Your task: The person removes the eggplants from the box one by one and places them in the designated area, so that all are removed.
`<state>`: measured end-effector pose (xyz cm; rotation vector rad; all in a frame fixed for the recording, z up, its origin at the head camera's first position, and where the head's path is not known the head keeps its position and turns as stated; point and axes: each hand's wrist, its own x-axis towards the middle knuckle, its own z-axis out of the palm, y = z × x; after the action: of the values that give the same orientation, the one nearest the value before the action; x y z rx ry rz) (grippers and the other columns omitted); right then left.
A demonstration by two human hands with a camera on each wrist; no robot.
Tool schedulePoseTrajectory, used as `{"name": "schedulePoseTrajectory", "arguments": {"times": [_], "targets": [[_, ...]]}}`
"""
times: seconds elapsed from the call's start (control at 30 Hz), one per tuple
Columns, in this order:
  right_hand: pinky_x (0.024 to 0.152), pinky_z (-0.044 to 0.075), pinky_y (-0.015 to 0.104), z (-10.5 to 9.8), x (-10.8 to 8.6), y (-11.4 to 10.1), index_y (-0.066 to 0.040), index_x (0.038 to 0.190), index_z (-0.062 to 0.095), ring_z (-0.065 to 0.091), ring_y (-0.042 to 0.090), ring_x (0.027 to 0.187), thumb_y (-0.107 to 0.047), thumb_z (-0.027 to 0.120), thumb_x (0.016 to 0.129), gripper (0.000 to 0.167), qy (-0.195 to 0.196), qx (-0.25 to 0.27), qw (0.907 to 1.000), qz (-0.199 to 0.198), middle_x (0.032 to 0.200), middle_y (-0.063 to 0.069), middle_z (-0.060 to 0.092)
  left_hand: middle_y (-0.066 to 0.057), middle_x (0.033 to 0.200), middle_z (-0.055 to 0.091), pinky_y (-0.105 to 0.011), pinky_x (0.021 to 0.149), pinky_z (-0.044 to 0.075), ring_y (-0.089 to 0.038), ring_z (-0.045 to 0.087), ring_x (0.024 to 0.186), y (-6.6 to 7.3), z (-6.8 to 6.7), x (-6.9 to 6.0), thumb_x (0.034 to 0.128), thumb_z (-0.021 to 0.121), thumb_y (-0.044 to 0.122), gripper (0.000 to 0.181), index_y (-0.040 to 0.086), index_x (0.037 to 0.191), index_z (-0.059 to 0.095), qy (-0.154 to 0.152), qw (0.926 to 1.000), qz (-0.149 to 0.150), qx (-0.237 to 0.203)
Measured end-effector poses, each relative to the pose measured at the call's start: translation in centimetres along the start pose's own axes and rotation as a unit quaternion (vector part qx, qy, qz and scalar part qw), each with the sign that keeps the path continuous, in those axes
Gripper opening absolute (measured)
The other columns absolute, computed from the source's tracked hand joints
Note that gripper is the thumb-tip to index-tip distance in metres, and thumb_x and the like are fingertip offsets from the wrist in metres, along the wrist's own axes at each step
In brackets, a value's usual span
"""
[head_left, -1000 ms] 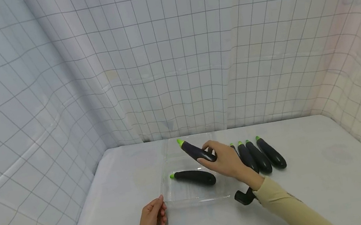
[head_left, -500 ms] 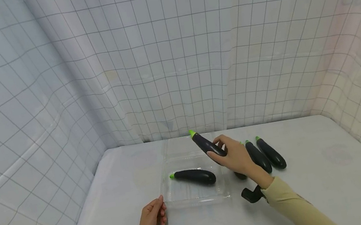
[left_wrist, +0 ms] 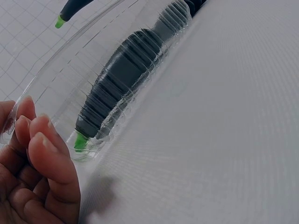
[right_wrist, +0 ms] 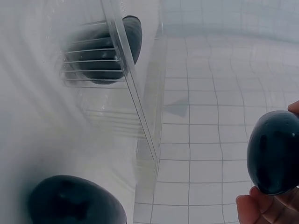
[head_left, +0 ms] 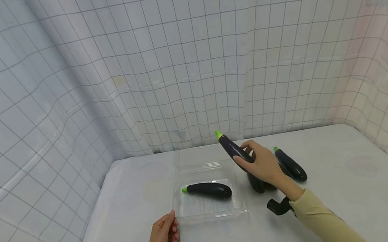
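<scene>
My right hand (head_left: 264, 165) grips an eggplant (head_left: 232, 148) by its thick end, its green stem pointing up and away. It is held in the air to the right of a clear plastic container (head_left: 213, 216). Inside that open container lies another eggplant (head_left: 210, 191), stem to the left. With thumb and fingers, my left hand (head_left: 163, 235) pinches the container's near left rim; the left wrist view shows the fingers (left_wrist: 51, 158) curled at the clear edge. The right wrist view shows the held eggplant (right_wrist: 275, 151) end-on.
Right of the container, more eggplants lie on the white table, one in plain sight (head_left: 291, 165) and others partly hidden behind my right hand, such as a dark eggplant (head_left: 255, 183). A grid-patterned white curtain (head_left: 185, 63) encloses the table's back and sides.
My right hand has moved right and slightly up and back with the eggplant, from over the container to beside it. My left hand and the eggplant in the container have stayed put.
</scene>
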<state>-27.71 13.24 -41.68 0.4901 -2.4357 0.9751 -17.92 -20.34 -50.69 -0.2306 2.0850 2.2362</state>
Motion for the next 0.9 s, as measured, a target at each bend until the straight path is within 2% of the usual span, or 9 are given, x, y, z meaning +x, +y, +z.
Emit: {"name": "schedulePoseTrajectory", "arguments": {"times": [0.5,0.9], "targets": [[0.052,0.043,0.031,-2.2,-0.3,2.0,-0.009,0.111,0.057,0.054,0.013,0.06,-0.038,0.073,0.083,0.044,0.04,0.015,0.9988,0.023,0.085,0.004,0.061,-0.003,0.063,0.045,-0.023,0.041,0.039,-0.013,0.044,0.047,0.0,0.1,0.0,0.0957,0.056,0.036,0.04,0.001,0.075,0.054,0.003,1.0,0.004,0.003],[0.057,0.043,0.035,-4.0,-0.8,4.2,-0.007,0.111,0.058,0.055,0.018,0.063,-0.035,0.074,0.082,0.042,0.08,-0.002,0.996,0.039,0.086,0.008,0.063,-0.004,0.063,0.045,-0.023,0.041,0.04,-0.014,0.044,0.048,-0.1,0.0,0.0,0.0961,0.055,0.036,0.04,0.003,0.075,0.054,0.004,1.0,-0.002,0.005]]}}
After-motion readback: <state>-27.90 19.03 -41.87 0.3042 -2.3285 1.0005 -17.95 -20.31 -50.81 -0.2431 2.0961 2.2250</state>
